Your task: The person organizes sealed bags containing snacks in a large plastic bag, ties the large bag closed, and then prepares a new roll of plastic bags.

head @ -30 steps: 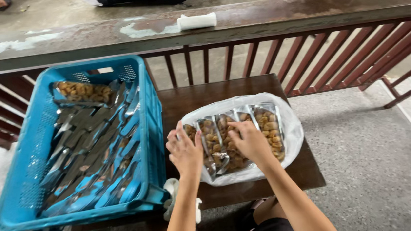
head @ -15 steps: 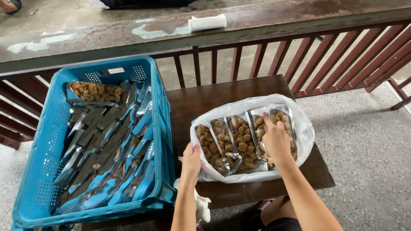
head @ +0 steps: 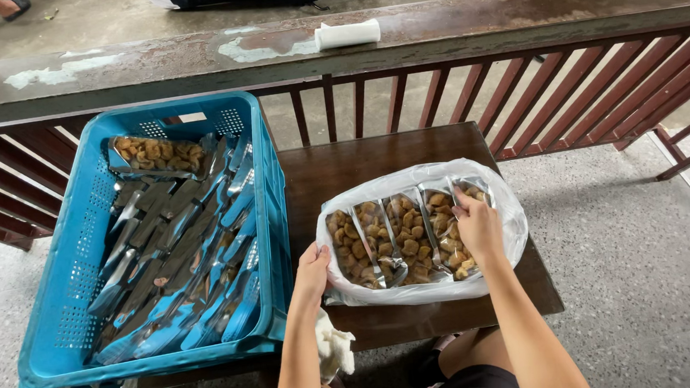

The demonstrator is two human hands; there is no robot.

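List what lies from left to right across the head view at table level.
Blue crate packed with snack packets → left hand on the bag's edge → clear plastic bag of snack packets → right hand on the rightmost packets → bare brown table.

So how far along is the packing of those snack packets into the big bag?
Done: five or so snack packets stand in the clear plastic bag. In hand: the left hand grips the bag's edge, the right hand presses a packet in. Left: the blue crate remains full of packets.
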